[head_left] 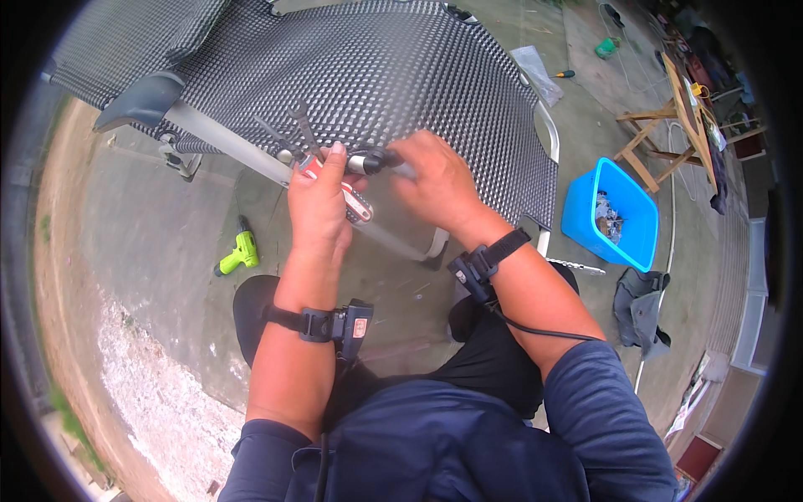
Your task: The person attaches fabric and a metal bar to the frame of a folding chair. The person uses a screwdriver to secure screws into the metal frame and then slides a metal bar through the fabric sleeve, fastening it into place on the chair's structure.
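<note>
In the blue bin [581, 206] lie small parts [608, 219]; left hand [317, 205] holds red tool [358, 204], right hand [439, 178] unclear.

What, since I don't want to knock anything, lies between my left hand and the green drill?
In the head view, only grey floor shows between your left hand and the green drill; that stretch is bare.
</note>
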Available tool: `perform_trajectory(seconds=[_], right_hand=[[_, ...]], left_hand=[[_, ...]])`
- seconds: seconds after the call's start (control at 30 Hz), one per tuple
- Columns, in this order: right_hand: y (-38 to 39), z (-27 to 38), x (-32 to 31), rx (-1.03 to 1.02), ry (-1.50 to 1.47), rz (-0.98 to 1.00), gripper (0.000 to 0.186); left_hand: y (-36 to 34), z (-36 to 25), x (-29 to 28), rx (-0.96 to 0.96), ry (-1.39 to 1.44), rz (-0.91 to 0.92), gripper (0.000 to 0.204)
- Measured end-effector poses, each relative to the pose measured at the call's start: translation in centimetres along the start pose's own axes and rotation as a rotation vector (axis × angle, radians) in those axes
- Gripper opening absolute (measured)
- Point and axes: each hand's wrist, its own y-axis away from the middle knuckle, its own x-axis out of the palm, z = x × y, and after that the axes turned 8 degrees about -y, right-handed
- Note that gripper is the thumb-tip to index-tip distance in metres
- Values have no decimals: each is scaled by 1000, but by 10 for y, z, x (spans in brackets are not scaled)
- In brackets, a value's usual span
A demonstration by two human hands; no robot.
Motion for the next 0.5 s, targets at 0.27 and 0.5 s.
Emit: perform_trajectory(seconds=[0.27,0.5], right_hand=[[23,12,24,81,115,225,22],[64,28,49,99,32,215,12]], left_hand=[[25,42,-32,-157,-40,-4,21],[61,62,-65,-209,-62,48,15]])
